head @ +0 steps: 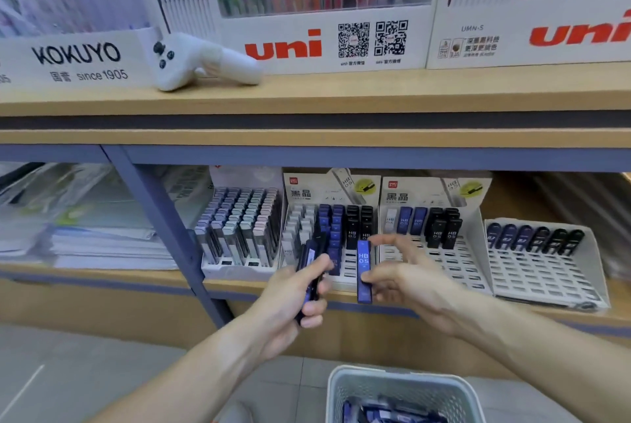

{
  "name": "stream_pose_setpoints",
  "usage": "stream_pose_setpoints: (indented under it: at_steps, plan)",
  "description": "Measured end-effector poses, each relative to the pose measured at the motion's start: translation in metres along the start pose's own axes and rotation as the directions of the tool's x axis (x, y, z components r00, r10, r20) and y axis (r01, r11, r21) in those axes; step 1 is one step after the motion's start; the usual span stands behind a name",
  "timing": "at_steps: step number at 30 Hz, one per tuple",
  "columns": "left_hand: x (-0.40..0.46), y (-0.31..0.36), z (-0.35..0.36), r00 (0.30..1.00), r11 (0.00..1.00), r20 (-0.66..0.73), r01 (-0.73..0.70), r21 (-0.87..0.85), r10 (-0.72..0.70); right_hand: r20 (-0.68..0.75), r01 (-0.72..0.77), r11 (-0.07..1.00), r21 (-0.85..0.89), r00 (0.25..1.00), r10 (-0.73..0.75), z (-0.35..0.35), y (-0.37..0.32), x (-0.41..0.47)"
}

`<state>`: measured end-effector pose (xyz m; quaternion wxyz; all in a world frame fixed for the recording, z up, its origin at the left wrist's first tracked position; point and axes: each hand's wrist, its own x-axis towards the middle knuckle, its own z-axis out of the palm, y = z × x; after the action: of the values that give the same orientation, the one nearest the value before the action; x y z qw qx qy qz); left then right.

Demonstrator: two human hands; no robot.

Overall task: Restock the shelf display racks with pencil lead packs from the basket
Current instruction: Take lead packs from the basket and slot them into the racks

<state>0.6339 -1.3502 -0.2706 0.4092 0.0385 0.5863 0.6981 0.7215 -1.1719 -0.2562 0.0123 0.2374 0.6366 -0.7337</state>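
A white display rack [345, 272] of upright lead packs stands just behind both hands. Below them sits a basket [403, 388] holding more packs. The left hand [293, 296] grips a dark bundle of packs [309, 272]. The right hand [406, 279] pinches one blue pack [364, 272] upright, its other fingers spread.

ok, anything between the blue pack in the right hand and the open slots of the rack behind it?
Nothing visible. The right hand pinches one blue HB 0.5 pack upright just before the middle rack, whose front slots show empty. The left hand, gripping more packs, sits to the left, off that path.
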Motion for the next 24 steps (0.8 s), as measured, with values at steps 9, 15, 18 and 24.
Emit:
stream_pose_setpoints:
  at_steps: [9,15,18,24]
  plan:
    - [0.037,-0.007,0.03,0.977,0.983,0.17,0.145,-0.113,-0.125,-0.32,0.213,0.841,-0.497,0.856,-0.406,-0.048,-0.011,0.036]
    - [0.061,-0.009,0.054,0.973,0.979,0.198,0.146,-0.141,-0.117,-0.136,0.29,0.483,-0.826,0.729,-0.671,-0.091,0.001,0.063]
    - [0.067,-0.011,0.064,0.983,0.988,0.151,0.118,-0.102,-0.101,-0.04,0.314,0.364,-0.877,0.707,-0.706,-0.096,0.007,0.072]
    - [0.075,-0.017,0.065,0.992,0.993,0.104,0.076,-0.086,-0.067,-0.015,0.331,0.351,-0.876,0.709,-0.705,-0.098,0.01,0.08]
